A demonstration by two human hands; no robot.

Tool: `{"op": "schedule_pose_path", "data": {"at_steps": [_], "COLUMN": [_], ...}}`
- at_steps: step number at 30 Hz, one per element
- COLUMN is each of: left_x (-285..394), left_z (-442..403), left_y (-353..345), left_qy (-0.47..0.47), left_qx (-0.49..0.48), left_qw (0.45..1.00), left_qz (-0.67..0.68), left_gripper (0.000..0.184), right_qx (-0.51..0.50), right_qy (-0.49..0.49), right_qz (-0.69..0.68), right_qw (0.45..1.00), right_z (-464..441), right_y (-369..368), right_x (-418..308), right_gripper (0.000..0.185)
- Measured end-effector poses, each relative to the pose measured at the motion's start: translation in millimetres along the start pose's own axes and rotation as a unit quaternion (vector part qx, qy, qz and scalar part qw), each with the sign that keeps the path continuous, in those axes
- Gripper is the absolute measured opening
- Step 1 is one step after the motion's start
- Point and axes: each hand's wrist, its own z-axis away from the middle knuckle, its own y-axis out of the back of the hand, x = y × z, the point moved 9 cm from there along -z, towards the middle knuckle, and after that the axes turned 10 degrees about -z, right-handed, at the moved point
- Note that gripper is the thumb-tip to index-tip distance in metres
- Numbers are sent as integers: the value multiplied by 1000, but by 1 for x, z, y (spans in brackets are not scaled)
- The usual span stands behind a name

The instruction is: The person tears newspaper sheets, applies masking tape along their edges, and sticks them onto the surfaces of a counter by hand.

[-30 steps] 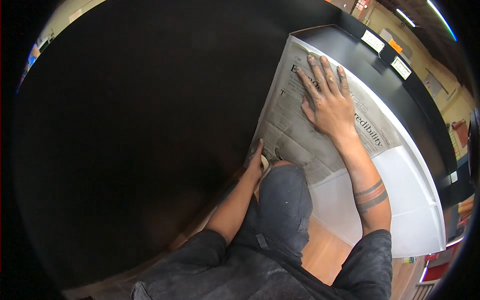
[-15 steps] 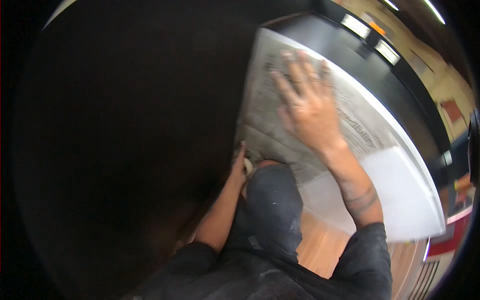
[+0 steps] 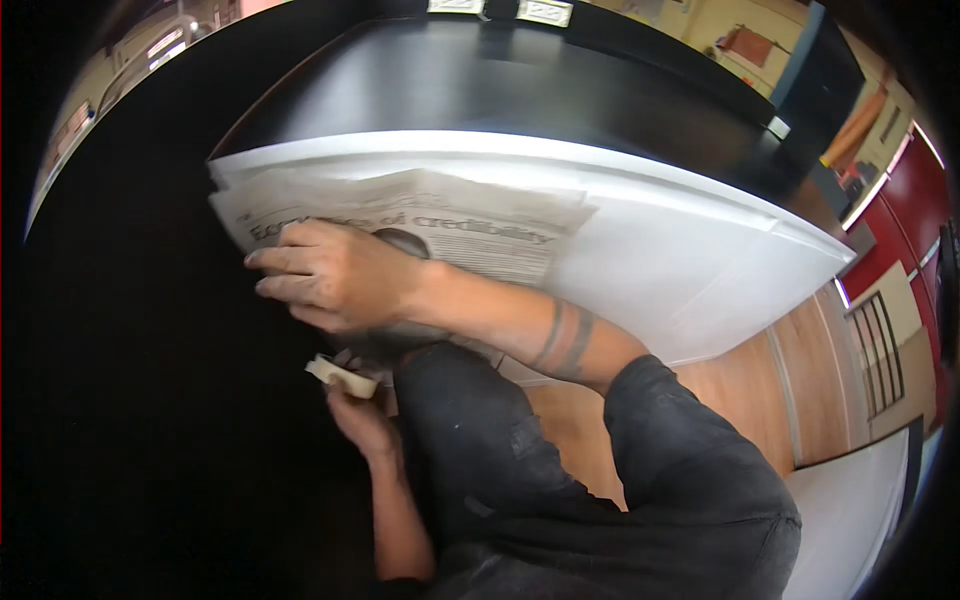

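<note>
A sheet of newspaper lies against a white panel, its upper edge wavy. My right hand reaches across the paper's left part, fingers stretched out and slightly apart near its left edge. No object shows in those fingers. Lower down, my left hand grips a cream roll of masking tape beside my knee. The lower part of the newspaper is hidden behind my right forearm and knee.
A large black panel fills the left side. Behind the white panel stretches a glossy black surface with white sockets at its back. Wooden flooring shows at right, near another white panel.
My view has turned, bringing the panel more level. My right hand has shifted from lying on the newspaper's middle to its left edge. The tape roll in my left hand shows more clearly.
</note>
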Motion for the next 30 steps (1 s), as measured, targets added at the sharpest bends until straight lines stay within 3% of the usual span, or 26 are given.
{"op": "schedule_pose_path", "data": {"at_steps": [5,7,10,13,17,20,23,27,30], "left_x": [75,87,78,87,72,79,78,71,53], "left_z": [9,8,-6,-4,-25,-27,-26,-30,-45], "left_y": [-27,-30,-22,-32,-24,-40,-45,-42,-16], "left_qy": [-184,-214,-204,-243,-215,-238,-241,-191,-166], "left_qx": [-94,-75,-118,-91,-66,-110,-89,-133,-76], "left_qw": [967,956,959,946,941,924,929,933,935], "left_qz": [-147,-184,-159,-194,-255,-278,-267,-276,-303], "left_gripper": [38,38,37,39,62,66,67,68,69], "right_qx": [-12,28,19,31,83,80,105,131,109], "right_qy": [64,66,63,60,62,62,51,74,3], "right_qz": [17,48,104,80,60,53,36,-1,-12], "right_qw": [998,996,992,994,993,993,992,989,994], "right_z": [-13,-16,-18,-21,-21,-20,-20,-19,-15], "right_y": [7,8,12,15,20,20,22,23,11], "right_x": [-2,4,1,1,6,5,4,-8,-15], "right_gripper": [31,29,24,23,21,20,17,19,17]}}
